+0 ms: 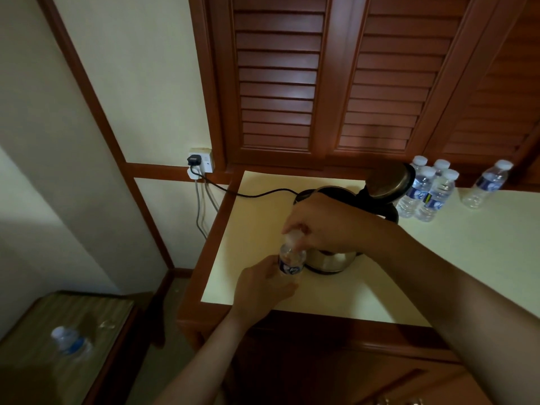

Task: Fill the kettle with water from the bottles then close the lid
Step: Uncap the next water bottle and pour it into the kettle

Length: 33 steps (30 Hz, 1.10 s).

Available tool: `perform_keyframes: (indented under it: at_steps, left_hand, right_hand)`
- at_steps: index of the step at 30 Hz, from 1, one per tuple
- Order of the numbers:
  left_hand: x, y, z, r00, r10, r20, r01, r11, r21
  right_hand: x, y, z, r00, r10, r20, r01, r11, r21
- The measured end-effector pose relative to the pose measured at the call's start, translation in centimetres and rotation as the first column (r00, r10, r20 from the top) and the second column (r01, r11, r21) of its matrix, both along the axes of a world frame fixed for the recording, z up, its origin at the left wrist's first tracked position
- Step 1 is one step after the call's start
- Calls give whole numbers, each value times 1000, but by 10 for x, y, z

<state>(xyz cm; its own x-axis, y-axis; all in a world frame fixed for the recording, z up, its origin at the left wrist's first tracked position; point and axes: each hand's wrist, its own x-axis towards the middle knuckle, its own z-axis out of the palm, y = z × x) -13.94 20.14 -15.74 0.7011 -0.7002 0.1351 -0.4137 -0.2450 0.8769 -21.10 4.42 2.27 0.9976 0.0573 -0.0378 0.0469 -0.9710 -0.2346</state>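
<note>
Our right forearm crosses the frame low, and our right hand (318, 220) sits over the bottle (290, 263), fingertips pinching its white cap (293, 236). Our left hand (260, 283) wraps the bottle's lower body, fingers curled round it. We hold it upright above the counter (438, 258), just in front of the kettle (330, 261).

We judge the main risk to be the squeeze: the thin plastic may buckle as the cap comes free and send water over the counter and round the kettle's base. That matters, since the cord (263, 194) runs to a plug in the wall socket (201, 163). The loosened cap could also slip from our pinch. The lid (388, 179) stands open and might tip shut during the pour.

The bottle looks clear; we cannot read its level. Our right hand hides the kettle's mouth, so any water inside is unknown. Behind the kettle, four capped bottles (423, 191) stand clustered, apparently full, with a lone bottle (486, 187) further right. Another bottle (68, 342) lies blurred on the side table (96, 305); we cannot tell what it holds.
</note>
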Motion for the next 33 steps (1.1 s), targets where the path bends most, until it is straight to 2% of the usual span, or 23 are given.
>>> perform_keyframes:
  at_steps: [7, 10, 12, 16, 20, 26, 30, 33]
  left_hand:
    - [-5, -1, 4, 999, 24, -31, -25, 999, -25]
    - [-7, -1, 4, 999, 30, -43, -32, 999, -29]
    - [-6, -1, 3, 997, 43, -69, -46, 999, -30]
    - [-2, -1, 1, 996, 68, -54, -69, 998, -8]
    - [-3, -1, -1, 997, 71, -6, -71, 997, 10]
    - [-6, -3, 2, 993, 115, 16, -115, 991, 68]
    - [-5, 2, -2, 989, 146, 35, -147, 988, 50]
    - [-10, 5, 1, 973, 156, 172, -154, 988, -25]
  right_hand:
    - [7, 22, -12, 983, -182, -11, 171, 944, -281]
    - [9, 26, -19, 974, -217, 65, 224, 876, -427]
    - [7, 25, -22, 968, -217, 128, 251, 854, -456]
    - [-4, 15, -19, 982, -146, 121, 182, 906, -383]
    - [-13, 12, -19, 988, -121, 96, 141, 960, -241]
    - [-6, 25, -34, 920, -305, 246, 368, 888, -276]
    - [-13, 31, -49, 886, -318, 336, 369, 924, -98]
    - [-37, 24, -62, 882, -356, 308, 363, 931, 37]
